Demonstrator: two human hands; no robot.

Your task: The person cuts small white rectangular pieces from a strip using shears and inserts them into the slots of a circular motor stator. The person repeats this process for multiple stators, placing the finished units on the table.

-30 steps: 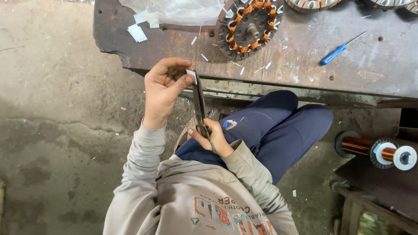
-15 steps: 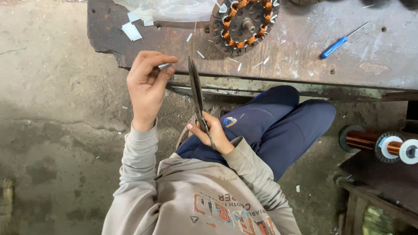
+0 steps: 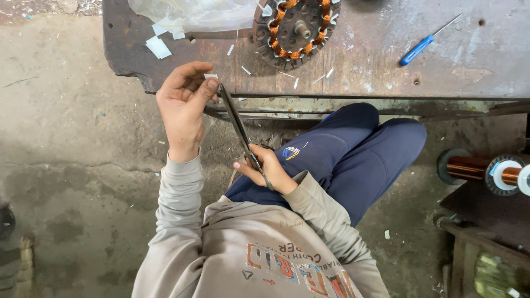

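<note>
A small white slip of paper (image 3: 211, 76) sits in the upper left-centre of the frame, pinched between the thumb and fingers of the left hand (image 3: 184, 105). The tip of a pair of dark scissors (image 3: 241, 129) meets that slip; the blades look nearly closed. The right hand (image 3: 266, 168), lower and nearer the middle, has its fingers curled tight around the scissor handles.

Judging by what lies about, the cutting seems well under way but not finished. Thin white paper strips (image 3: 287, 74) are scattered on the rusty worktop (image 3: 375, 66) along the top of the frame, and larger white paper offcuts (image 3: 159, 47) rest near its left end. A round motor stator (image 3: 297, 27) with copper windings sits on the worktop at top centre, partly under a clear plastic bag (image 3: 193, 14). Whether any strips are already fitted into the stator cannot be made out.

Further right on the worktop lies a blue-handled screwdriver (image 3: 422, 44). At the right edge a spool of copper wire (image 3: 483, 168) rests on a lower surface. The person, in a grey sweatshirt and blue trousers, sits above a stained concrete floor (image 3: 66, 165).
</note>
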